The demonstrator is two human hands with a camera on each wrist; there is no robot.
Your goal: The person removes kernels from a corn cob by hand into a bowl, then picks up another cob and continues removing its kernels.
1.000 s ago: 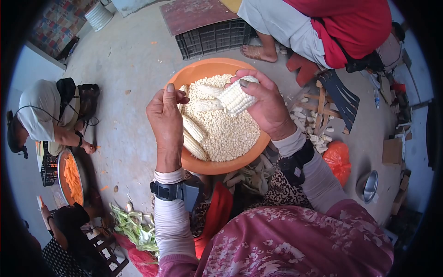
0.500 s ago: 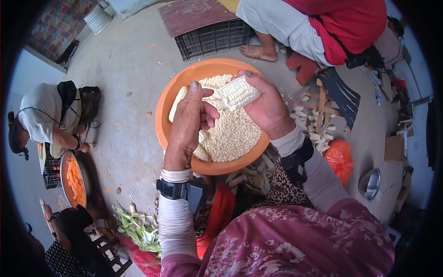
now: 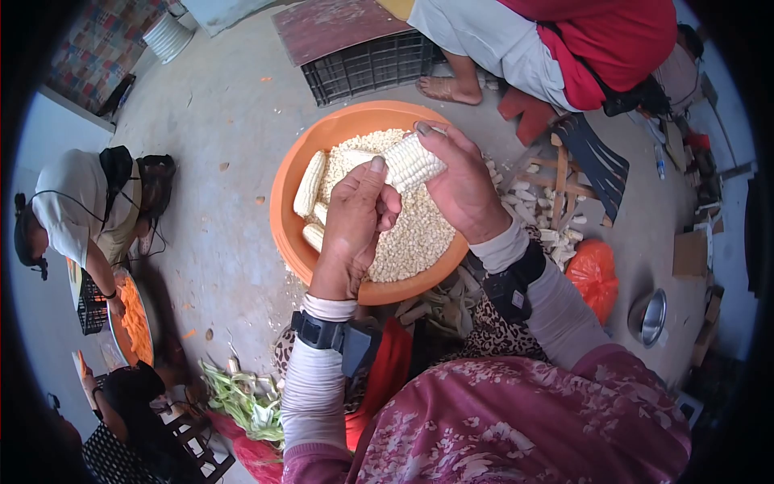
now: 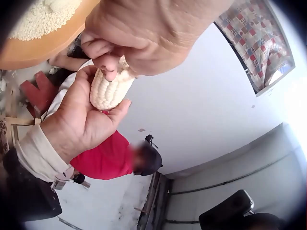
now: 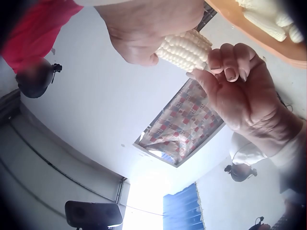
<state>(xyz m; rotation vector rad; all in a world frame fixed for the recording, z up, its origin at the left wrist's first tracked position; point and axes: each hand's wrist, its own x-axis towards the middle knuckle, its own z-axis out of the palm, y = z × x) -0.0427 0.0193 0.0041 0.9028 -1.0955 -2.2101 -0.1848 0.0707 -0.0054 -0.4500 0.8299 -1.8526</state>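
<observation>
My right hand [image 3: 466,194] grips a white corn cob [image 3: 409,164], with the thumb along its top and the palm behind it. At the near end of this cob, my left hand [image 3: 353,214] pinches with curled fingers and thumb, as the right wrist view shows from below at the cob's end [image 5: 184,51]. Rows of kernels cover the side turned to that view. Beneath both hands stands an orange basin [image 3: 284,230] holding loose corn kernels [image 3: 415,238]. Several cobs lie in it, one whole cob [image 3: 310,184] by the left wall.
Bare cobs [image 3: 524,202] lie right of the basin beside a wooden frame [image 3: 560,189]. A black crate [image 3: 371,68] stands behind. A person in red [image 3: 621,40] sits at upper right. Husks [image 3: 242,399] lie at lower left, near a bowl of orange strips [image 3: 135,323].
My left hand has moved right from the basin's left side to the cob's end, uncovering the cobs there. The right hand keeps its grip, and the cob has shifted only slightly.
</observation>
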